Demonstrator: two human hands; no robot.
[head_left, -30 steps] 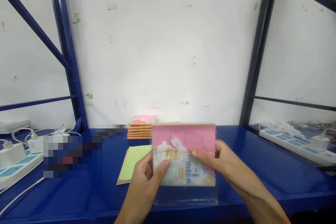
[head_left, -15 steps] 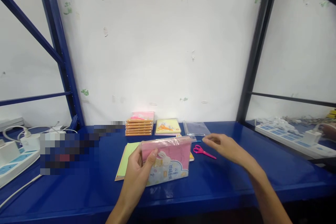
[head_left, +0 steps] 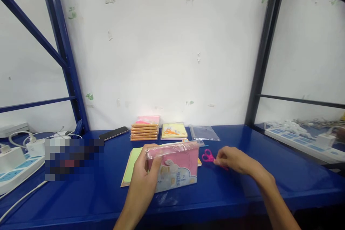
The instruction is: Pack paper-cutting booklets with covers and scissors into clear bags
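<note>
My left hand (head_left: 147, 169) grips a pink paper pack in a clear plastic bag (head_left: 185, 165), thumb in front and fingers behind. The pack stands upright, with a white rabbit and a pale blue lower part printed on it. To its right, my right hand (head_left: 231, 159) has its fingers closed on the blade end of pink scissors (head_left: 207, 155), which lie on the blue table. The scissors' handle loops point away to the left. Behind the pack, partly hidden, lie light green paper sheets (head_left: 134, 158).
At the back of the table (head_left: 94, 194) are a stack of orange-edged packs (head_left: 145, 133), a yellow pack with orange scissors (head_left: 174, 131) and a clear plastic bag (head_left: 205, 133). A black phone (head_left: 114, 133) lies left of them. Power strips (head_left: 21, 172) and cables line the left side.
My right hand has come down and closed on the pink scissors, which are slightly shifted. My left hand keeps holding the pink pack. The view has moved a little.
</note>
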